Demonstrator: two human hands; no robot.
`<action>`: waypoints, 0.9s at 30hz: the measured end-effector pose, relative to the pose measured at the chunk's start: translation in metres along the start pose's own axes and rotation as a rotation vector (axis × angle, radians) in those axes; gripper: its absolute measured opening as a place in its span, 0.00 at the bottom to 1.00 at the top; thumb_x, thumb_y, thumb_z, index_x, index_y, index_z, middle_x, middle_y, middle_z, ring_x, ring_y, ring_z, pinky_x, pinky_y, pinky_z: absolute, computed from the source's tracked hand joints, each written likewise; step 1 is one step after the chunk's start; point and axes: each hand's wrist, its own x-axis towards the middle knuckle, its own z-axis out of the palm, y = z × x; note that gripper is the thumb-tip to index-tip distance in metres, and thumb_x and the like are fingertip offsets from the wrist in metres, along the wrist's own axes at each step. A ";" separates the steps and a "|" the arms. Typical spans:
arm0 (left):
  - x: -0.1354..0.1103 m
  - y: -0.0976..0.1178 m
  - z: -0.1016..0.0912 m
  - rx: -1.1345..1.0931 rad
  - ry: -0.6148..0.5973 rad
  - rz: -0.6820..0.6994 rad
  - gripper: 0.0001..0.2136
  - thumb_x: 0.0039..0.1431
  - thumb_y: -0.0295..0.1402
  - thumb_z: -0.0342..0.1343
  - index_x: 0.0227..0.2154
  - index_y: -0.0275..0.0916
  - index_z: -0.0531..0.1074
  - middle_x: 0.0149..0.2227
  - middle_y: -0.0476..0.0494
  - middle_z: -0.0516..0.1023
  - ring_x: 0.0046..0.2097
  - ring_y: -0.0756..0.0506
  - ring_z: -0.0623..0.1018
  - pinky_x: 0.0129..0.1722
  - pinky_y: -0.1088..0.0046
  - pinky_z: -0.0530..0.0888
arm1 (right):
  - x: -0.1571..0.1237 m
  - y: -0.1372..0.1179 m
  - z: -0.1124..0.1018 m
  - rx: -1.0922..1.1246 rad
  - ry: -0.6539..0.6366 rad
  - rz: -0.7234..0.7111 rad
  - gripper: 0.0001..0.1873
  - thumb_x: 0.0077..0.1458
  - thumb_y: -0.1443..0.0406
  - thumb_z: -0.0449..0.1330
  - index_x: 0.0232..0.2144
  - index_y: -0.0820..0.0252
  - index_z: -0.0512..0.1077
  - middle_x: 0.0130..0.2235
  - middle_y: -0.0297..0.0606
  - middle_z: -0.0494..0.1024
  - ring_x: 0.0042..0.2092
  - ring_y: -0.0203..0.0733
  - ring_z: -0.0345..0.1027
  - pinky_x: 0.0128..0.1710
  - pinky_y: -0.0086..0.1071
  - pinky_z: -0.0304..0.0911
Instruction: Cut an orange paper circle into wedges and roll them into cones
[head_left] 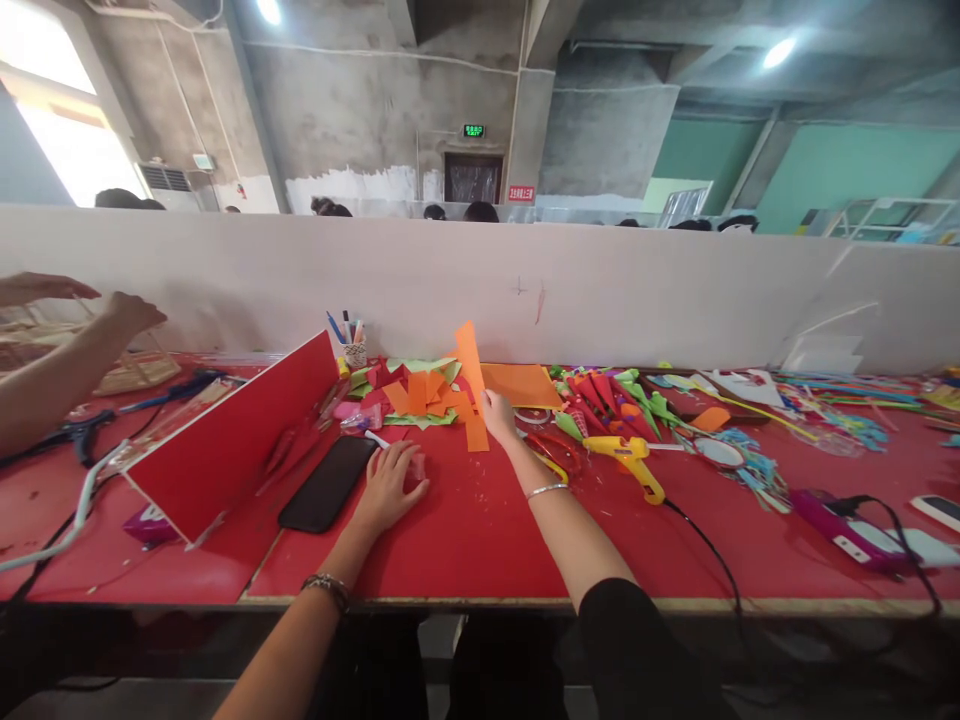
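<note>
My right hand (498, 414) is pinched on a long orange paper strip (471, 385) that stands tilted above a heap of orange, red and green paper scraps (420, 395). My left hand (390, 487) rests palm down on the red table (465, 540), its fingers closed over a small clear object I cannot make out. A black phone (328, 483) lies just left of that hand. A flat orange sheet (520, 385) lies just right of the strip.
A yellow glue gun (630, 460) with a black cord lies right of my right arm, near paper cones (600, 395). A red divider board (232, 440) stands at left; beyond it another person's hands (112, 310) work. A pen cup (352, 345) stands by the white partition.
</note>
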 end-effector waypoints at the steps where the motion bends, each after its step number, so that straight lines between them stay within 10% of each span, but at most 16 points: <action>1: 0.000 0.000 0.000 -0.002 0.000 -0.004 0.20 0.53 0.37 0.49 0.50 0.41 0.60 0.54 0.38 0.64 0.56 0.40 0.62 0.56 0.53 0.51 | 0.001 0.003 0.000 0.021 0.014 0.001 0.15 0.57 0.61 0.52 0.44 0.64 0.66 0.43 0.40 0.70 0.41 0.40 0.67 0.39 0.39 0.65; 12: 0.001 -0.003 0.003 0.018 0.040 -0.112 0.19 0.54 0.40 0.48 0.50 0.44 0.60 0.53 0.40 0.65 0.54 0.40 0.62 0.55 0.50 0.46 | 0.002 0.030 0.009 0.278 0.150 0.020 0.13 0.58 0.60 0.51 0.35 0.65 0.68 0.34 0.34 0.71 0.33 0.35 0.67 0.33 0.32 0.65; 19: 0.003 0.008 -0.011 0.018 0.139 -0.127 0.14 0.57 0.36 0.45 0.47 0.43 0.62 0.50 0.40 0.66 0.50 0.40 0.65 0.48 0.58 0.59 | -0.007 0.035 0.017 0.447 0.165 -0.069 0.19 0.57 0.59 0.45 0.22 0.63 0.67 0.25 0.34 0.70 0.31 0.38 0.64 0.29 0.28 0.60; 27: 0.104 0.041 0.006 -0.047 0.093 -0.113 0.15 0.58 0.34 0.47 0.48 0.38 0.61 0.50 0.39 0.63 0.50 0.45 0.67 0.47 0.66 0.66 | -0.005 0.031 0.037 0.585 0.158 -0.097 0.19 0.54 0.59 0.44 0.30 0.63 0.71 0.30 0.38 0.76 0.25 0.35 0.67 0.28 0.27 0.62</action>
